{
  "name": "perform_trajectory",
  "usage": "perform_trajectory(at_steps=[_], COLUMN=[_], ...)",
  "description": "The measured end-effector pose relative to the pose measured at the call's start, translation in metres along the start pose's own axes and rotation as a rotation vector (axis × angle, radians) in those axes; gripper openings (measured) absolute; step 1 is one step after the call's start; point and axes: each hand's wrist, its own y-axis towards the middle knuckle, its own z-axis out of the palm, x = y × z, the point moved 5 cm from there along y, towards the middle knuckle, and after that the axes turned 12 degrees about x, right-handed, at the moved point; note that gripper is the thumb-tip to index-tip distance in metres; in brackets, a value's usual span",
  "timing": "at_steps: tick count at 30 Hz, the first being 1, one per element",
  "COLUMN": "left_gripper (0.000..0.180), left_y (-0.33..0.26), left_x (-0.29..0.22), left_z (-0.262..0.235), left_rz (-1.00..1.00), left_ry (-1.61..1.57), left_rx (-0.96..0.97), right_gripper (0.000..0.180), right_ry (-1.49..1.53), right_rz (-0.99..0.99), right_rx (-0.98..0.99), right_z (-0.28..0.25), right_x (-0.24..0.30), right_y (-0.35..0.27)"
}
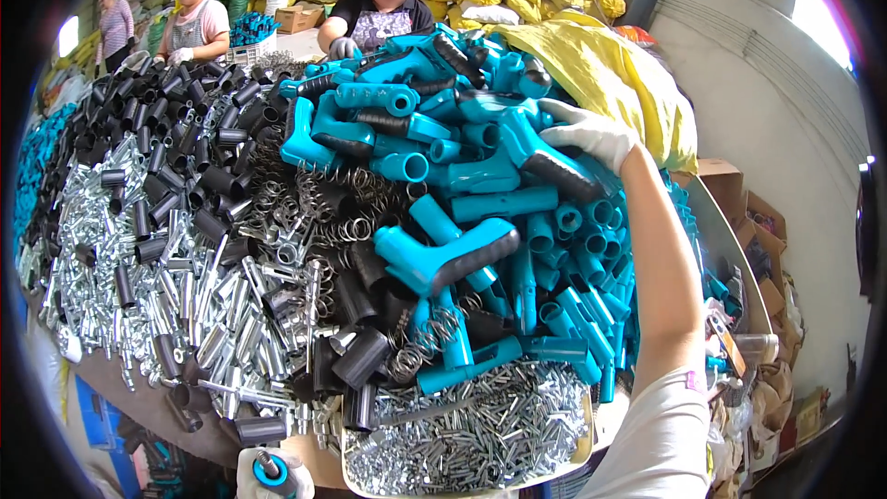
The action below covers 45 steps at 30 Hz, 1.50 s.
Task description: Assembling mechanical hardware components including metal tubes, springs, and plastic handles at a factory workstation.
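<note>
Although many things crowd the table (139,399), the heap of teal housings (504,203) is the largest of them, and it rises high on the right side. To its left lies a wide heap of silver metal parts (249,314), and behind these spread many short black tubes (219,182). Across the table is a co-worker (383,14) in a patterned apron, with one gloved hand near the far edge of the teal heap. A yellow sack (614,79) rests behind the right part of this heap.

At the near edge stands a pale tray (589,430), just below the teal pieces. Smaller is the teal housing with a black grip (522,140), which lies high on the heap, in front of the sack. The right hand (591,136), in a white glove, touches it with extended fingers — whether they grip it, I cannot tell. Low in the view, the left hand (248,479), also gloved, has its fingers closed around a teal-and-black part (270,471) with a metal rod pointing up. Coiled springs (356,226) lie between the heaps, and the smallest things are metal pins (480,425) — they fill the tray.
</note>
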Motion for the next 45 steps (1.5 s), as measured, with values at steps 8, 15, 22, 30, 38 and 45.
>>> perform_trajectory(at_steps=[8,15,22,30,38,45], left_gripper=[0.073,0.089,0.083,0.083,0.090,0.089], left_y=[0.011,0.007,-0.020,-0.046,-0.052,-0.053], left_x=[-0.013,-0.021,-0.020,0.017,0.019,0.014], left_z=[0.022,0.052,0.081,0.085,0.107,0.110], left_rz=[0.112,0.058,0.086,0.131,0.150,0.106], left_ry=[0.057,0.119,0.386,0.320,0.377,0.354], left_rx=[0.228,0.100,-0.090,-0.042,-0.015,-0.079], right_gripper=[0.064,0.036,0.039,0.057,0.026,0.020], right_ry=[-0.418,-0.507,-0.549,-0.155,-0.578,-0.557], right_rz=[-0.113,-0.300,-0.349,0.120,0.452,0.411], right_rx=[-0.073,-0.756,-0.894,-1.288,-1.028,-1.032], right_z=[0.070,0.090,0.203,0.338,0.302,0.280], right_x=[0.025,0.037,0.059,-0.159,-0.122,-0.133], right_y=[-0.048,-0.127,-0.280,-0.383,-0.346,-0.340])
